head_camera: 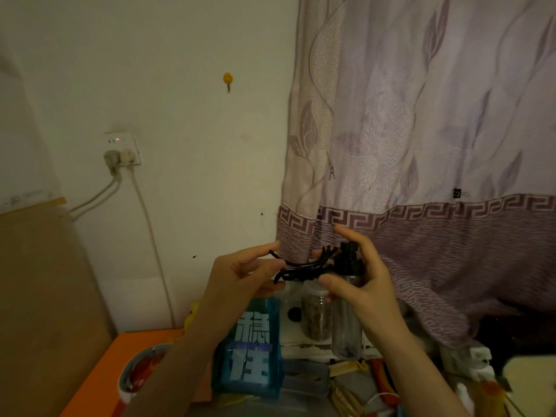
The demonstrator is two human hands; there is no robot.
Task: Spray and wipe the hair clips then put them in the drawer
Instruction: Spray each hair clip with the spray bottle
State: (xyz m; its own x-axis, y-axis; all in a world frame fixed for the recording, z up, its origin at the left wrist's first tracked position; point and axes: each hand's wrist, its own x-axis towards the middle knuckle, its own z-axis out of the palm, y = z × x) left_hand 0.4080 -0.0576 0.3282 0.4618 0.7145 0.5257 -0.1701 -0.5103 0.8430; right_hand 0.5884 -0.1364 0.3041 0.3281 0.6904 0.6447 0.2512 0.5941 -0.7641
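Observation:
A black claw hair clip (304, 267) is held up at chest height in front of the curtain. My left hand (249, 272) pinches its left end between thumb and fingers. My right hand (358, 278) grips a clear spray bottle (347, 320) with a black nozzle top, held upright just right of the clip, with the forefinger raised above the nozzle. The nozzle points towards the clip. No drawer is in view.
A blue translucent box (249, 350) with white characters stands below my hands on a cluttered table. A jar (316, 314) of brownish contents, a red-and-white cup (141, 371) on an orange surface (99, 374), and pliers (383, 377) lie around. A purple curtain (421, 145) hangs behind.

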